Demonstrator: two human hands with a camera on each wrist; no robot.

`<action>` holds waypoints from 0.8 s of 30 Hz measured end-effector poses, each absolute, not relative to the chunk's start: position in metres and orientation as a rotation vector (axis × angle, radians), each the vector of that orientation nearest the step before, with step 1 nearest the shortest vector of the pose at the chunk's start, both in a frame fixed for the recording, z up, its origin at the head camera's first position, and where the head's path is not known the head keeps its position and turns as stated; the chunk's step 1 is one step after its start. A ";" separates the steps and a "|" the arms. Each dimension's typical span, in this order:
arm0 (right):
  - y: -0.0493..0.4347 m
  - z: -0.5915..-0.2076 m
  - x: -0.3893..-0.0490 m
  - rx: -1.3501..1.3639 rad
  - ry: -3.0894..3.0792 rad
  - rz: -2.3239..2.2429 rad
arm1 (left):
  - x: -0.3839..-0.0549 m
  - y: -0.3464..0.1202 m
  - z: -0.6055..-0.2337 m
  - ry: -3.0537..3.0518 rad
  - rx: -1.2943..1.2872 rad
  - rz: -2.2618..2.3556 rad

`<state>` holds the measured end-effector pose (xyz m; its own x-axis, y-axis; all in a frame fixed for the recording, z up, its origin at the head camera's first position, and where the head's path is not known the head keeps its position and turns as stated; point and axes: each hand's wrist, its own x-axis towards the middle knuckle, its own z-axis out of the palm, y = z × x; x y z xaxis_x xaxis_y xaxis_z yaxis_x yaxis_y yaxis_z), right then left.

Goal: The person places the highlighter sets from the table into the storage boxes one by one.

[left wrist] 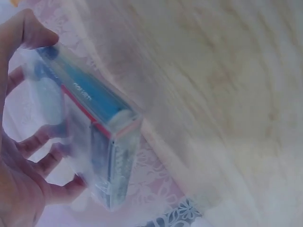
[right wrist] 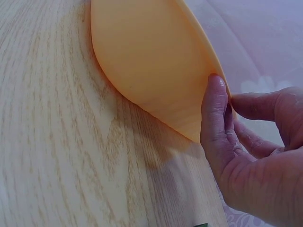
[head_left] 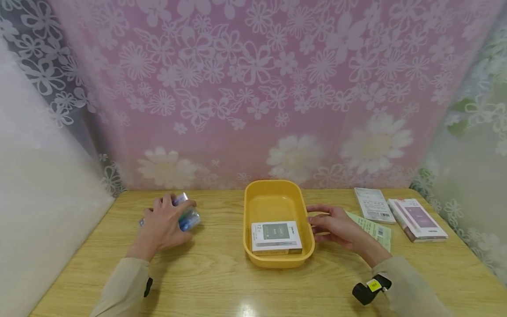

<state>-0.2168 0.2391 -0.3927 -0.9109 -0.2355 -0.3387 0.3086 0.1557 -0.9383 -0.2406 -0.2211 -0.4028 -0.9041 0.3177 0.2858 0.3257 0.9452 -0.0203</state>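
Note:
My left hand (head_left: 160,226) grips a clear-wrapped pack (head_left: 190,219) with blue parts, at the left of the table. Up close in the left wrist view, the wrapped pack (left wrist: 102,123) shows a blue edge and a red stripe, between thumb and curled fingers. A yellow plastic bin (head_left: 275,262) stands mid-table, with a white box (head_left: 277,237) bearing a grey-green panel lying in its near end. My right hand (head_left: 336,226) holds the bin's right rim. The right wrist view shows the thumb (right wrist: 215,101) against the outer wall and another finger at the rim.
Right of the bin lie a pale green packet (head_left: 374,231), partly behind my right hand, a flat white pack (head_left: 374,204) and a white box with a purple panel (head_left: 419,219). A pink flowered curtain (head_left: 237,110) hangs along the table's back edge.

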 end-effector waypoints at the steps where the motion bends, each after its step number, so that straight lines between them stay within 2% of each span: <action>1: 0.239 -0.393 -0.217 0.061 2.028 -1.809 | -0.241 -0.220 -0.402 -2.795 -0.485 -0.038; 24: 0.242 -0.393 -0.217 0.078 2.031 -1.802 | -0.240 -0.180 -0.377 -2.621 -0.658 -0.089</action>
<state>-0.2169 0.2420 -0.3928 -0.9092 -0.2330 -0.3451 0.3149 0.1573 -0.9360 -0.2395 -0.1800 -0.3766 -0.7930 0.4356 0.4259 0.4636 0.8850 -0.0421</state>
